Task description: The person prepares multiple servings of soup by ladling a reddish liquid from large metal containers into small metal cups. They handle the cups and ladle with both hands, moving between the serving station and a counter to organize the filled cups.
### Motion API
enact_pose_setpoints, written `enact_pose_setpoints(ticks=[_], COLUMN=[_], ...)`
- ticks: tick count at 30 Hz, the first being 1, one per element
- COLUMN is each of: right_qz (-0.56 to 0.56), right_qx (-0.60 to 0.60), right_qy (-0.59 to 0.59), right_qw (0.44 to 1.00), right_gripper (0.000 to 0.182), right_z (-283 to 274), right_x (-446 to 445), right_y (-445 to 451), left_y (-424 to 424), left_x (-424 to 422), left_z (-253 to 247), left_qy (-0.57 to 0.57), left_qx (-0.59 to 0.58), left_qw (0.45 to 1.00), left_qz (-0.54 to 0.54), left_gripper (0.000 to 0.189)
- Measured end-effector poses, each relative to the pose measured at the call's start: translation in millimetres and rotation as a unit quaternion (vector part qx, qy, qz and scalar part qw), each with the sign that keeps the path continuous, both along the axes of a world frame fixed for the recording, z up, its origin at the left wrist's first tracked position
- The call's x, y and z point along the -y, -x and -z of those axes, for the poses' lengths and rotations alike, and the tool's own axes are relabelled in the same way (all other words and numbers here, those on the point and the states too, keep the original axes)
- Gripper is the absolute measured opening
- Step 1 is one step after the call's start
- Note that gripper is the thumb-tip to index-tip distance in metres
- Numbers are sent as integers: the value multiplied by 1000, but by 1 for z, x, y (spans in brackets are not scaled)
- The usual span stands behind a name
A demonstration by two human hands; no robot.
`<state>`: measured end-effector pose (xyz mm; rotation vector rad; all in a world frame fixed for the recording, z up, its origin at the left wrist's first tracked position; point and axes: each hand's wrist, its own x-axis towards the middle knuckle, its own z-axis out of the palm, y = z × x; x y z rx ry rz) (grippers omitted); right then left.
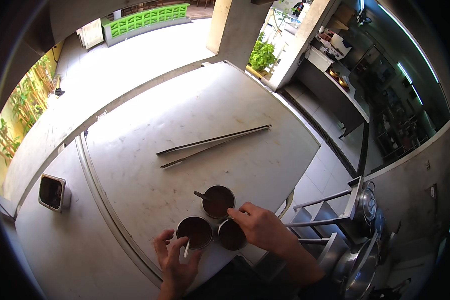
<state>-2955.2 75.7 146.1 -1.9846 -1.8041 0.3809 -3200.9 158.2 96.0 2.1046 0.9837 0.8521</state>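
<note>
Three round metal containers with dark reddish-brown contents stand close together near the front edge of the metal table [135, 176]. My left hand [176, 258] is at the left container [195, 232], fingers apart around its near side, by a spoon handle [187, 248] that sticks out over the rim. My right hand [258, 227] reaches over the right container [231, 235], with thumb and forefinger together at the rim of the far container [218, 201]; whether they pinch something is unclear. Another spoon handle [201, 195] leans out of the far container's left side.
Long metal tongs [213, 144] lie spread on the table beyond the containers. A rectangular metal container [54, 193] stands at the left, past a raised seam [97, 187]. At the right are a metal rack [322, 221] and large metal pots [360, 262].
</note>
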Motion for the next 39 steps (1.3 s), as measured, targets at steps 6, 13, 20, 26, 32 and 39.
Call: enact_pose_setpoints(ticks=[6,13,20,26,32,39], right_qz=[-40,-83,-74,-35,3,35], right_qx=[24,42,43,23,1,-2], right_qy=[92,87,61,71,56,16], right_qw=[995,992,994,997,998,999], right_gripper=[22,7,7,6,7,7], right_z=[-16,-12,-4,-9,-27,-57], right_x=[-17,-21,-11,1,20,58], right_y=[-5,-11,-21,-37,-77,-161], left_y=[1,7,5,12,-14,-75], left_x=[-13,-20,-26,-26,-21,6], left_z=[-4,-7,-15,8,-42,-67], left_qy=[34,32,10,59,-21,-23], left_qx=[11,-6,-29,-14,-77,-55], left_qw=[998,996,994,993,992,995], left_qz=[45,79,107,101,98,76], left_gripper=[37,35,33,33,25,26])
